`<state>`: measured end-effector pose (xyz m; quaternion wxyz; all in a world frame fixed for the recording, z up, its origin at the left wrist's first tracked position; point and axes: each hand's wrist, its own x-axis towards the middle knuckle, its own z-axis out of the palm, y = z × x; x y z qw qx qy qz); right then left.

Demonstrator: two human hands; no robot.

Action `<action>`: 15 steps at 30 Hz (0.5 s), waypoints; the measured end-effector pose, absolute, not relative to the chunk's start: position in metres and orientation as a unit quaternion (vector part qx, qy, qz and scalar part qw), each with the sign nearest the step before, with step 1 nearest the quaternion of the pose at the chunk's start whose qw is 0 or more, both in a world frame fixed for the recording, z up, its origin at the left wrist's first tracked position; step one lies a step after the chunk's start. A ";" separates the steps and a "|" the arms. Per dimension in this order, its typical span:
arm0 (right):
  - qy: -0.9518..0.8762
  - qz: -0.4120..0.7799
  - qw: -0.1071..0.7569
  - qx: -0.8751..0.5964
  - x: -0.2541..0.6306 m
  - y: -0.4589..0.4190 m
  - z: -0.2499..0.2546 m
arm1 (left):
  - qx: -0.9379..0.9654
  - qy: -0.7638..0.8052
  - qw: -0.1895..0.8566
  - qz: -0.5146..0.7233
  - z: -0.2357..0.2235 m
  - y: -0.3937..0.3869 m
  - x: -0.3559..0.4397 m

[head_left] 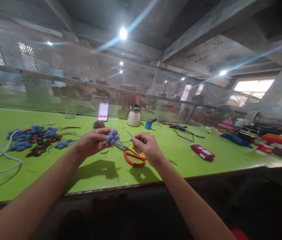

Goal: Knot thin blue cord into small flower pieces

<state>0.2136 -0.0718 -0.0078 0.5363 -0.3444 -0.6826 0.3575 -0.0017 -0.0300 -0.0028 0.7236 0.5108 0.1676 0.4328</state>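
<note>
Purple crocheted flower (113, 136), chunky puffed petals, held above the bench (176, 146), my left grip (95, 141) pinching its edge. Right grip (148, 146) pinched on a thin dark sliver (130, 134); can't tell if hook or needle. Scissors (125, 156) with hard orange and yellow handles lie right below, in the way. Yarn ball (98, 124), cream jug (133, 118) behind; crocheted flower pile (22, 136) left, white cable (13, 158) looping by it.

A handicraft workshop
Overhead are bare concrete beams (193, 36); a perforated screen (80, 66) stands along the far edge of the green table (181, 150), and crocheted flowers (22, 145) lie on its left side.
</note>
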 end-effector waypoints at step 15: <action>-0.566 0.574 0.536 -0.250 0.171 -0.059 0.000 | 0.524 0.161 0.728 0.411 -0.010 -0.025 -0.002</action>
